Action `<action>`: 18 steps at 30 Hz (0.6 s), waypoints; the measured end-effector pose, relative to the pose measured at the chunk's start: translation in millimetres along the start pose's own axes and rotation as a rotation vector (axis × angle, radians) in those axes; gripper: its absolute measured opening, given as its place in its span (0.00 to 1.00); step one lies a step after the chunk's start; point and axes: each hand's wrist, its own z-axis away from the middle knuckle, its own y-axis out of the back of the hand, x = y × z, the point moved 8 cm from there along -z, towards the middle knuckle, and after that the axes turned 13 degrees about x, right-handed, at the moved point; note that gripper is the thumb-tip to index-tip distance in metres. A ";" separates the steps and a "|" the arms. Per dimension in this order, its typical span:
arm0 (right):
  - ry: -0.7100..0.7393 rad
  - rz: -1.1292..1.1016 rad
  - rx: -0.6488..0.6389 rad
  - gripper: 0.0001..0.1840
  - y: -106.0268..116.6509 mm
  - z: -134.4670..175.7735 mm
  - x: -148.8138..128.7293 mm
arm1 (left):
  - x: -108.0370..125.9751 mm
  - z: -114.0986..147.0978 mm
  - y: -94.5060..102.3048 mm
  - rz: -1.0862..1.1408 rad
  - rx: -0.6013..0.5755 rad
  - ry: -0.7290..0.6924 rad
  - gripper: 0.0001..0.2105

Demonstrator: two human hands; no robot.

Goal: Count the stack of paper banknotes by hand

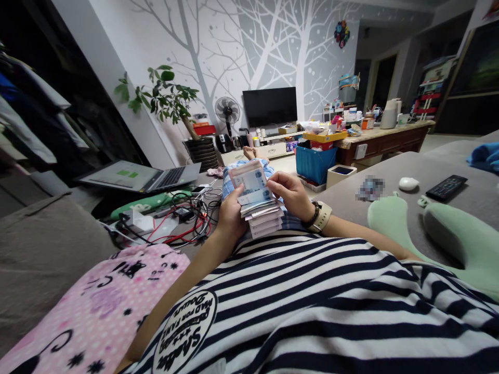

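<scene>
A stack of banknotes (255, 188) is held in front of my belly, its top note bluish with a pinkish edge behind it. My left hand (231, 210) grips it along the left side, thumb on the top note. At the right edge, the curled fingers of my right hand (291, 191) pinch the notes; the fingertips are partly hidden. Below the top notes, more paper bundles (265, 227) hang in stepped layers towards the striped shirt (296, 291). A dark bracelet and a pale-strapped watch (323, 216) are on my right wrist.
To the left are an open laptop (128, 176), tangled cables (195, 221) and a pink patterned blanket (117, 296). A green neck pillow (448, 234), a remote control (446, 187) and a small white object (408, 183) lie on the right. Beyond stand a blue bin (316, 165) and a cluttered table (409, 132).
</scene>
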 end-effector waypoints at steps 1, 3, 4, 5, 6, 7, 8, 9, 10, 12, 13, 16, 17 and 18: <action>0.005 0.000 -0.006 0.45 -0.4 0.7 -0.8 | -0.5 -1.8 2.0 0.000 0.026 -0.003 0.17; 0.012 0.006 -0.013 0.45 -0.6 1.5 -1.1 | -0.4 -3.8 4.0 0.001 0.049 -0.016 0.16; 0.014 0.010 -0.009 0.45 -0.1 1.2 -0.4 | -0.1 -3.8 4.1 -0.001 0.046 -0.021 0.16; 0.015 0.016 0.003 0.45 1.0 0.5 0.9 | 0.2 -3.1 3.8 -0.006 0.036 -0.022 0.17; 0.016 0.023 0.022 0.44 2.7 -0.7 2.7 | 0.5 -1.9 3.5 -0.013 0.025 -0.020 0.18; 0.016 0.033 0.046 0.44 4.7 -2.1 5.0 | 0.9 -0.2 3.1 -0.020 0.014 -0.015 0.18; 0.014 0.045 0.074 0.45 7.2 -3.6 7.6 | 1.2 1.8 2.6 -0.028 0.004 -0.008 0.19; 0.012 0.061 0.104 0.45 9.8 -5.0 10.2 | 1.7 4.0 1.9 -0.035 -0.006 -0.002 0.20; 0.007 0.078 0.128 0.45 12.0 -6.0 12.6 | 2.2 6.1 1.0 -0.039 -0.014 0.002 0.21; -0.002 0.102 0.152 0.44 14.3 -7.1 16.1 | 4.0 9.7 -1.1 -0.038 -0.025 0.002 0.24; -0.007 0.107 0.151 0.44 14.3 -7.2 17.1 | 5.1 11.0 -2.1 -0.036 -0.027 -0.003 0.25; -0.017 0.099 0.125 0.44 11.9 -6.6 17.8 | 7.3 13.0 -3.8 -0.039 -0.025 -0.007 0.24; -0.019 0.094 0.117 0.44 11.0 -6.3 17.6 | 7.7 13.3 -3.7 -0.046 -0.021 -0.005 0.23; -0.020 0.089 0.111 0.45 10.3 -6.2 17.5 | 8.1 13.5 -3.2 -0.055 -0.014 -0.002 0.21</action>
